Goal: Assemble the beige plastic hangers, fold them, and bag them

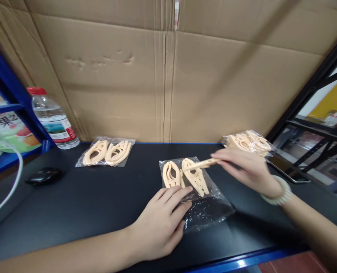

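Note:
A clear plastic bag (208, 214) lies flat on the black table, near its middle. Two groups of cream-coloured looped pieces (195, 176) show side by side at its far part. My left hand (164, 220) rests on the bag's left side, fingers apart and bent, touching the lower end of the left group. Above the bag's right side, my right hand (242, 168) pinches one end of a thin cream piece (204, 163). The other end of this piece reaches over the right group; whether it touches is hard to tell.
Similar filled bags lie at the back left (105, 152) and back right (249, 142). A water bottle (54, 121) and a black mouse (44, 175) stand at the left. A phone-like flat object (289, 170) lies right. Cardboard (114, 83) walls the back.

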